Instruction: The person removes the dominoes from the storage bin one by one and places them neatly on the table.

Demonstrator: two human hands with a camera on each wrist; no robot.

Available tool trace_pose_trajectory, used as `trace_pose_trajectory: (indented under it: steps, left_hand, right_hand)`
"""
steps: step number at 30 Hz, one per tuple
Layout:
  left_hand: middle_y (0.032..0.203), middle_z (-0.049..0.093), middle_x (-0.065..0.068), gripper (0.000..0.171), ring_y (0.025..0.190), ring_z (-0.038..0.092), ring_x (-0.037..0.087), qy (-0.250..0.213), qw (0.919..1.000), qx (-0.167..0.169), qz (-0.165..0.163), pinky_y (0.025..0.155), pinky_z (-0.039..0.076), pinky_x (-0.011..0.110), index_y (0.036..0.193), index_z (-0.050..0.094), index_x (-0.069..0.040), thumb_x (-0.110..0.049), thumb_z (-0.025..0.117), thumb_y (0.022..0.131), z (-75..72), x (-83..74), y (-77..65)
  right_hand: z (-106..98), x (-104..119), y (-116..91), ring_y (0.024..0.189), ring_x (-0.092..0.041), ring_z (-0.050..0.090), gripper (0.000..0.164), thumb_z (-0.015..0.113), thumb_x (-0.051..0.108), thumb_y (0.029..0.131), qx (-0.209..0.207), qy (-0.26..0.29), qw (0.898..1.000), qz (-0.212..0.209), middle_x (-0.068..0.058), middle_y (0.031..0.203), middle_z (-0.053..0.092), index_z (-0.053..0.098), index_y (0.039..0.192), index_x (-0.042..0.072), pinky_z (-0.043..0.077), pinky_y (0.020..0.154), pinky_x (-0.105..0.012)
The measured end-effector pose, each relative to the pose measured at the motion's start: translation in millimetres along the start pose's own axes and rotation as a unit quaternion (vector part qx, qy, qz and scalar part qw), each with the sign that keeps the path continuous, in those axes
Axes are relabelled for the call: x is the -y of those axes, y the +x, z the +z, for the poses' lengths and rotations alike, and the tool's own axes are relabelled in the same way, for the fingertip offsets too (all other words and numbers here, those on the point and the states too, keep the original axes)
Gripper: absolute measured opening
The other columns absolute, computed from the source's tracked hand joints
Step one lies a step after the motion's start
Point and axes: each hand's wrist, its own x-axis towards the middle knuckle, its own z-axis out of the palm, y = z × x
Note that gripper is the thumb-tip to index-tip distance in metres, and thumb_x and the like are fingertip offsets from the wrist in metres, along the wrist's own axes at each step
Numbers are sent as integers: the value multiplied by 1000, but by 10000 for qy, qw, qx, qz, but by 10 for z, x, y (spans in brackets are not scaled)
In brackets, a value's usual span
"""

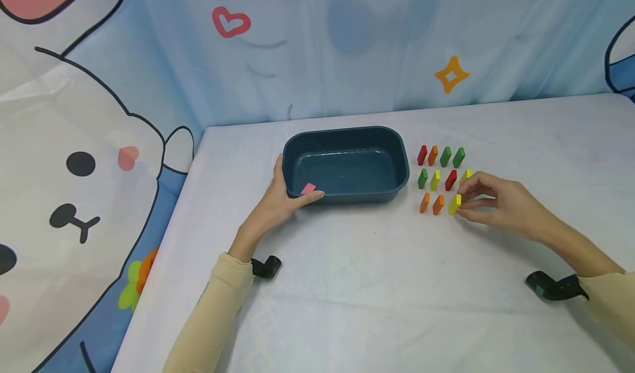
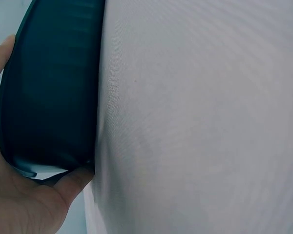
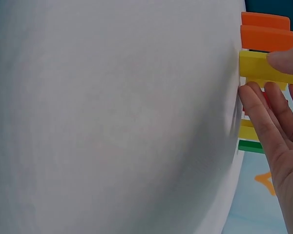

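My left hand (image 1: 278, 202) grips the near-left corner of a dark teal plastic tub (image 1: 347, 197), thumb along the front rim and fingers around the left side. Its wrist view shows the tub's wall (image 2: 51, 92) close up. Inside the tub's front-left corner lies a small pink piece (image 1: 308, 188). My right hand (image 1: 506, 205) pinches a yellow domino block (image 1: 455, 204) at the right end of the front row, the thumb (image 3: 285, 62) on its face. Two orange blocks (image 1: 438, 204) stand upright to its left. Behind the fingers, another yellow block (image 1: 466, 176) is partly hidden.
Right of the tub, upright blocks form three rows. The middle row also has a green block (image 1: 423, 178), a yellow one and a red block (image 1: 451, 180). Red, orange and green blocks (image 1: 458, 157) make up the back row. A patterned curtain (image 1: 317, 48) hangs behind the white-covered table (image 1: 377, 285).
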Motion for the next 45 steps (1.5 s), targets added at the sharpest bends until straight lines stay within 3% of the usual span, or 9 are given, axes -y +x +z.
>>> trace_pose_trajectory:
  steps: [4,10,16,20,25,30,37,42,45]
  left_hand:
    - [165,-2,-3,128,152,9,19,9,10000,-26,4,119,22,54,152,-19,-39,-71,73,69,-22,24,12]
    - [166,-1,-2,128,152,9,19,82,10000,-37,-22,119,22,54,152,-20,-38,-71,73,70,-60,39,10]
    - [166,0,-1,128,152,10,19,123,9999,-60,-48,119,22,53,151,-20,-39,-71,73,70,-86,50,-7]
    - [166,0,-3,128,152,10,18,75,9999,-46,-59,120,22,53,151,-20,-40,-70,73,69,-85,55,-16]
    - [165,2,-5,128,152,11,17,94,9999,-61,-104,119,23,53,151,-20,-42,-73,73,68,-70,51,-29]
    - [165,3,-5,128,151,12,18,19,10000,-11,-61,119,24,53,151,-19,-42,-74,72,67,-41,40,-33]
    - [165,-1,-6,125,151,10,16,-255,9993,234,169,119,23,52,149,-23,-42,-68,73,72,-10,51,-26]
    - [165,1,-5,124,151,11,16,-394,9984,247,313,120,21,50,149,-23,-42,-65,73,74,-18,59,-26]
    - [165,-3,-4,125,152,8,17,-350,9990,209,164,120,20,51,149,-24,-41,-67,72,74,-26,66,-33]
  right_hand:
    - [-23,0,-5,85,8,60,50,85,-4,68,-8,-97,9999,29,-3,98,64,59,109,5,47,72,-2]
    - [-173,80,-52,86,13,56,53,86,2,69,5,-903,9956,-262,-1,95,66,57,113,7,42,73,3]
    - [-249,505,115,78,2,58,44,89,3,65,47,-1423,9880,-597,11,86,62,64,99,14,47,68,-4]
    - [-237,841,421,79,1,61,37,86,4,71,461,-1331,9818,-1274,15,91,63,63,96,19,53,68,-14]
    - [-133,1237,973,84,-5,61,28,80,5,79,1069,-1357,9606,-2178,13,96,63,64,98,19,55,72,-24]
    - [166,1527,1487,87,-12,60,20,76,5,82,1733,-1423,9347,-2759,4,98,63,68,98,14,55,78,-30]
    - [689,1761,1892,102,-19,61,23,77,5,82,2909,-1853,8969,-2767,-2,104,61,70,103,12,53,92,-35]
    - [977,1864,2069,106,-21,60,28,76,4,82,3423,-2418,8645,-2774,-2,109,61,70,109,10,53,92,-35]
    - [1125,1882,2152,105,-20,61,28,76,5,83,3694,-2542,8509,-2737,-2,108,61,70,110,8,54,91,-34]
